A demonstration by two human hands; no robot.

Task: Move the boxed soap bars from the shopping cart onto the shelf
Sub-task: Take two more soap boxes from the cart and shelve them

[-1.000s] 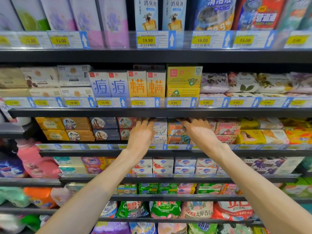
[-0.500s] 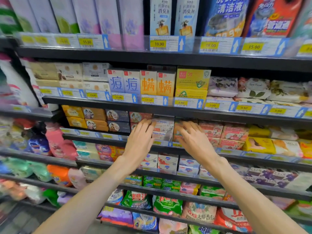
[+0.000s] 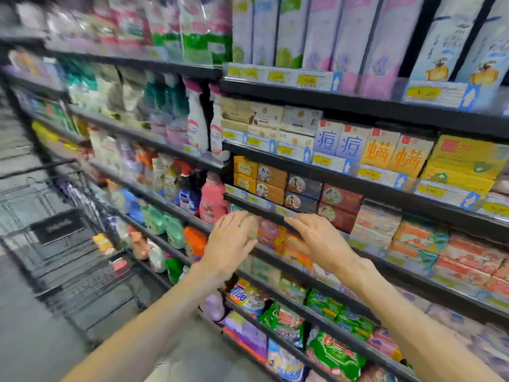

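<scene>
My left hand (image 3: 230,241) and my right hand (image 3: 319,241) hover side by side in front of the soap shelf (image 3: 358,188), fingers straight and spread, holding nothing. Stacked boxed soap bars (image 3: 377,224) fill the shelf just right of my right hand, with dark blue and red boxes (image 3: 325,195) above them. The black wire shopping cart (image 3: 80,260) stands at the lower left; a small yellow box (image 3: 102,242) and a red-and-white box (image 3: 119,264) lie in it. The picture is blurred.
Shelves run from upper left to lower right. Detergent bottles (image 3: 212,202) and pouches fill the left bays, bagged laundry powder (image 3: 336,354) the bottom rows. Tall boxes (image 3: 322,31) stand on the top shelf. Grey floor (image 3: 33,340) lies at the lower left.
The view has swung left and down, bringing the cart into sight. Both hands have come back from the shelf and sit lower, empty and open.
</scene>
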